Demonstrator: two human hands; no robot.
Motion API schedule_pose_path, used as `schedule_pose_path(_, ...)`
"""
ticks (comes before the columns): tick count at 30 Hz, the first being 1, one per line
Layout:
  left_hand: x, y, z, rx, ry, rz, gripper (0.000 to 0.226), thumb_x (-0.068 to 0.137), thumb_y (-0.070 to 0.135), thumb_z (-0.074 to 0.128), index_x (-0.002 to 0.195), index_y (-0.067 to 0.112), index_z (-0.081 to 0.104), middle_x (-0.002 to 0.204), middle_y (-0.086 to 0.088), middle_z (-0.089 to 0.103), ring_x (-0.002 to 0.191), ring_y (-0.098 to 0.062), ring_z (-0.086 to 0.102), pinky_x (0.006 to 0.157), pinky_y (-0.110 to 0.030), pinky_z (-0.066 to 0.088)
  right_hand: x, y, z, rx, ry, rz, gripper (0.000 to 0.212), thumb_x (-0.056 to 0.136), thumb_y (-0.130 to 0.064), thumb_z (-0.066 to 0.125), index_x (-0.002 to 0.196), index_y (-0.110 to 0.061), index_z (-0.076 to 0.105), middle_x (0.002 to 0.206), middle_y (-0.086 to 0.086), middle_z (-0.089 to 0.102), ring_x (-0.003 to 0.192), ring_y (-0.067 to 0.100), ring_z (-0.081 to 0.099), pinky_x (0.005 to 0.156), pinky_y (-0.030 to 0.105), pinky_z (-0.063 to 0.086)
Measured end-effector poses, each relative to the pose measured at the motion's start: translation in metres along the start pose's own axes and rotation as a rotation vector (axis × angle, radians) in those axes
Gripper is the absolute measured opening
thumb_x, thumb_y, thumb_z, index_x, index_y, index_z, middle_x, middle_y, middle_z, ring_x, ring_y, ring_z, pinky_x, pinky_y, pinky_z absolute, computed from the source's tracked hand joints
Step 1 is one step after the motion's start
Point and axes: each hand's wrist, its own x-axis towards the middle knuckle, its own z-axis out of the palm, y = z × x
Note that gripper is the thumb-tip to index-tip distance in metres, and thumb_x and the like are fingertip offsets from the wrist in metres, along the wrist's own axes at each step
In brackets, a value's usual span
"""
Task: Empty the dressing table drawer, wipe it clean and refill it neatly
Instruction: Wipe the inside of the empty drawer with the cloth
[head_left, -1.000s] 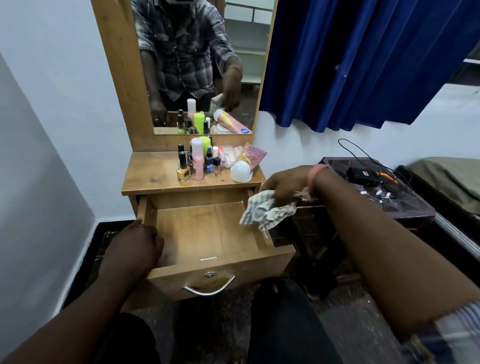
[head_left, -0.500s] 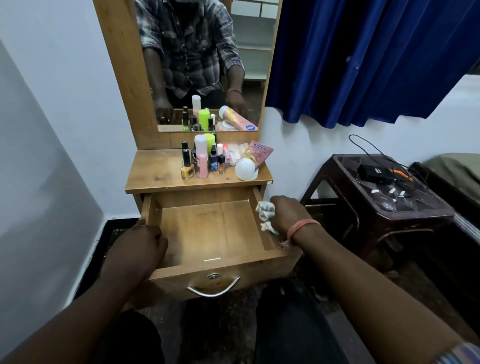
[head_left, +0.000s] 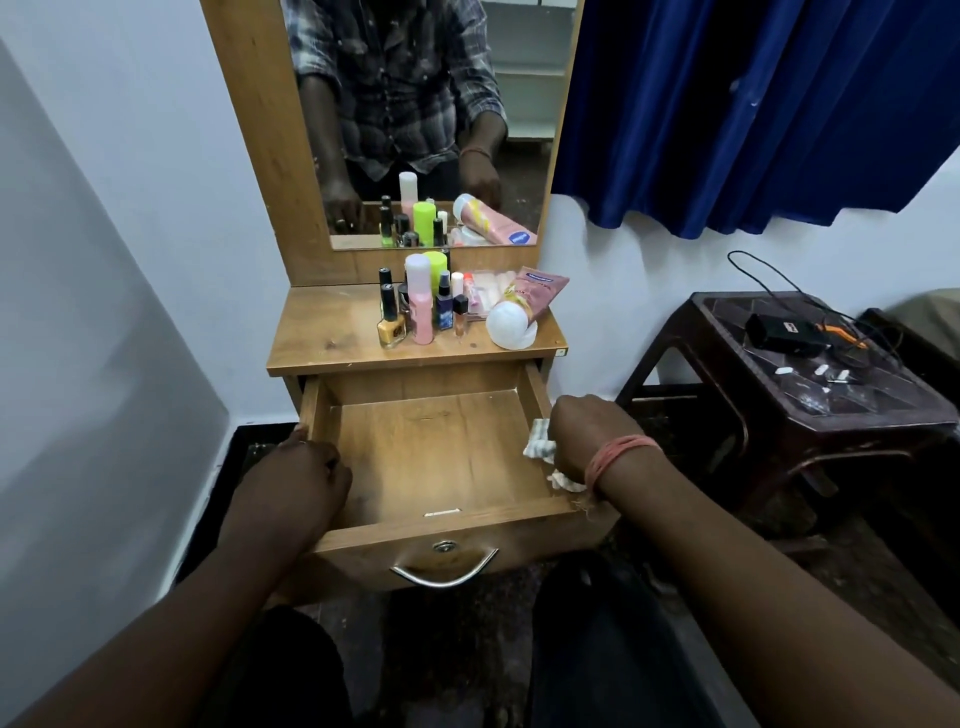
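The wooden drawer (head_left: 431, 452) of the dressing table is pulled out and holds only a small pale strip near its front wall. My left hand (head_left: 298, 480) grips the drawer's left side wall. My right hand (head_left: 587, 434) holds a striped white cloth (head_left: 540, 447) against the drawer's right side wall. On the table top (head_left: 322, 332) stand several cosmetics: nail polish bottles (head_left: 389, 322), a pink bottle (head_left: 421, 301), a small blue spray (head_left: 444, 306) and a pink tube (head_left: 530, 296) lying on its white cap.
A mirror (head_left: 431, 119) rises behind the table top. To the right stands a dark brown stool (head_left: 810, 395) carrying a black charger, cable and small white bits. A blue curtain (head_left: 753, 104) hangs above it. The white wall is close on the left.
My right hand came down with the cloth from above the drawer's right corner to its right side wall. My left hand stayed on the left wall.
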Motion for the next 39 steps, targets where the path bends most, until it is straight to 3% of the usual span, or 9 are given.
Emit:
schedule_pose_path(6, 0.000, 0.001, -0.003, -0.011, 0.004, 0.013, 0.034, 0.098, 0.034, 0.053, 0.067, 0.023, 0.063, 0.080, -0.001, 0.058, 0.067, -0.014, 0.059, 0.062, -0.031, 0.048, 0.051, -0.006, 0.011, 0.088, 0.177, -0.076, 0.022, 0.087, -0.033, 0.062, 0.104, -0.025, 0.071, 0.108, 0.006, 0.070, 0.102, 0.028, 0.067, 0.087, 0.037, 0.054)
schedule_pose_path(10, 0.001, -0.001, -0.003, 0.006, 0.008, 0.013, 0.037, 0.097, 0.033, 0.053, 0.062, 0.021, 0.056, 0.078, -0.002, 0.055, 0.069, -0.020, 0.058, 0.060, -0.031, 0.042, 0.054, 0.004, 0.015, -0.149, 0.236, -0.308, 0.014, 0.089, -0.027, 0.064, 0.099, -0.026, 0.074, 0.112, 0.001, 0.067, 0.103, 0.024, 0.063, 0.081, 0.034, 0.055)
schedule_pose_path(15, 0.002, -0.002, -0.002, -0.001, 0.002, 0.004, 0.037, 0.097, 0.036, 0.052, 0.063, 0.023, 0.058, 0.080, 0.000, 0.058, 0.063, -0.015, 0.058, 0.063, -0.033, 0.053, 0.045, 0.002, -0.010, -0.642, 0.018, -0.670, 0.014, 0.087, -0.025, 0.069, 0.100, -0.021, 0.074, 0.097, 0.004, 0.071, 0.090, 0.026, 0.068, 0.068, 0.036, 0.058)
schedule_pose_path(19, 0.001, -0.003, -0.003, -0.011, 0.003, 0.004, 0.037, 0.097, 0.036, 0.053, 0.063, 0.024, 0.058, 0.078, 0.001, 0.059, 0.063, -0.014, 0.060, 0.066, -0.035, 0.057, 0.043, -0.026, -0.019, -0.633, 0.061, -0.821, 0.014, 0.087, -0.025, 0.068, 0.100, -0.021, 0.070, 0.097, 0.002, 0.068, 0.082, 0.024, 0.067, 0.063, 0.034, 0.056)
schedule_pose_path(21, 0.001, -0.002, -0.003, -0.013, 0.012, 0.003, 0.038, 0.098, 0.035, 0.053, 0.062, 0.024, 0.057, 0.077, 0.001, 0.058, 0.061, -0.014, 0.060, 0.065, -0.036, 0.057, 0.051, -0.037, -0.007, -0.605, 0.088, -0.767, 0.028, 0.086, -0.020, 0.069, 0.114, -0.020, 0.067, 0.112, 0.006, 0.065, 0.091, 0.029, 0.067, 0.063, 0.034, 0.054)
schedule_pose_path(26, 0.002, -0.003, -0.001, 0.006, 0.018, 0.011, 0.035, 0.097, 0.034, 0.053, 0.064, 0.023, 0.059, 0.079, 0.000, 0.057, 0.066, -0.018, 0.059, 0.067, -0.038, 0.057, 0.053, -0.043, 0.020, -0.529, -0.203, -0.414, 0.024, 0.087, -0.020, 0.071, 0.109, -0.009, 0.071, 0.109, 0.013, 0.070, 0.097, 0.031, 0.068, 0.083, 0.035, 0.056)
schedule_pose_path(31, 0.001, -0.001, 0.000, 0.007, -0.002, 0.012, 0.031, 0.097, 0.033, 0.053, 0.072, 0.020, 0.067, 0.086, -0.005, 0.060, 0.078, -0.025, 0.061, 0.072, -0.040, 0.057, 0.040, -0.060, 0.015, -0.533, -0.483, -0.361, 0.014, 0.091, -0.018, 0.064, 0.099, -0.007, 0.063, 0.089, 0.008, 0.059, 0.080, 0.027, 0.058, 0.069, 0.033, 0.048)
schedule_pose_path(36, -0.005, 0.000, 0.000, -0.024, 0.015, 0.004, 0.031, 0.096, 0.032, 0.053, 0.070, 0.019, 0.066, 0.086, -0.008, 0.061, 0.078, -0.028, 0.061, 0.072, -0.039, 0.056, 0.040, -0.067, 0.014, -0.478, -0.587, -0.266, 0.035, 0.097, -0.020, 0.055, 0.126, -0.001, 0.059, 0.108, 0.011, 0.057, 0.092, 0.029, 0.054, 0.079, 0.037, 0.044)
schedule_pose_path(39, -0.003, -0.002, -0.001, -0.025, 0.021, 0.002, 0.032, 0.096, 0.033, 0.053, 0.069, 0.021, 0.064, 0.083, -0.007, 0.060, 0.075, -0.027, 0.061, 0.072, -0.039, 0.057, 0.033, -0.069, 0.009, -0.455, -0.585, -0.276, 0.034, 0.098, -0.018, 0.054, 0.128, -0.002, 0.058, 0.120, 0.013, 0.059, 0.093, 0.026, 0.053, 0.077, 0.034, 0.042)
